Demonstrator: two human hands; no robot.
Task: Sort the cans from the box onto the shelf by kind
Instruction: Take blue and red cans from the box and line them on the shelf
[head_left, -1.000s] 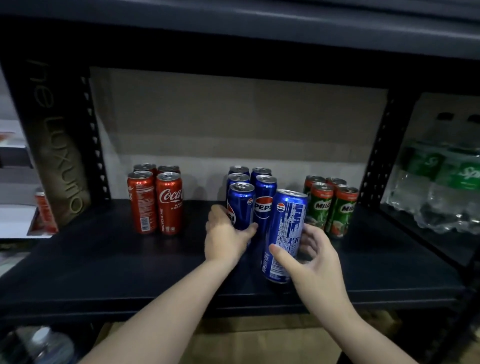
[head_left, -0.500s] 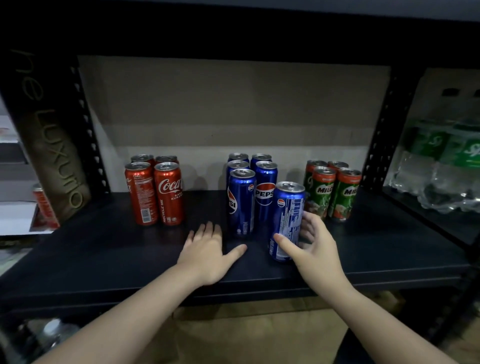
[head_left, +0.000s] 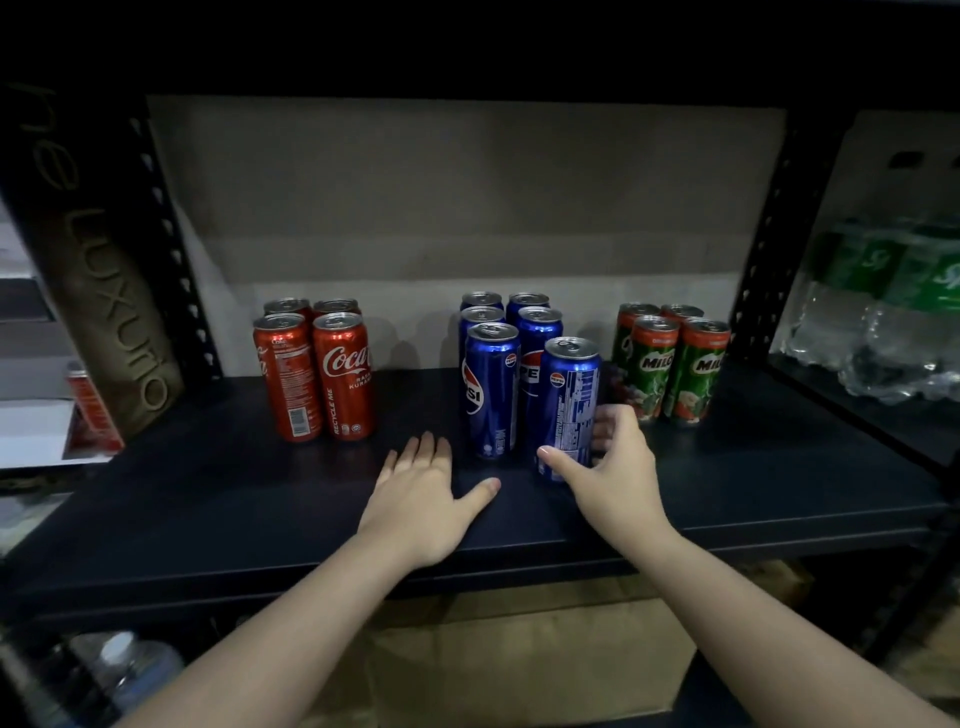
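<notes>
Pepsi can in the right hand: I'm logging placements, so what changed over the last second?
The right hand brought the tilted Pepsi can down upright onto the shelf, front right of the Pepsi group, grip still around it. The left hand let go of the front-left Pepsi can and now lies flat on the shelf. Coca-Cola cans and Milo cans stayed put.
</notes>
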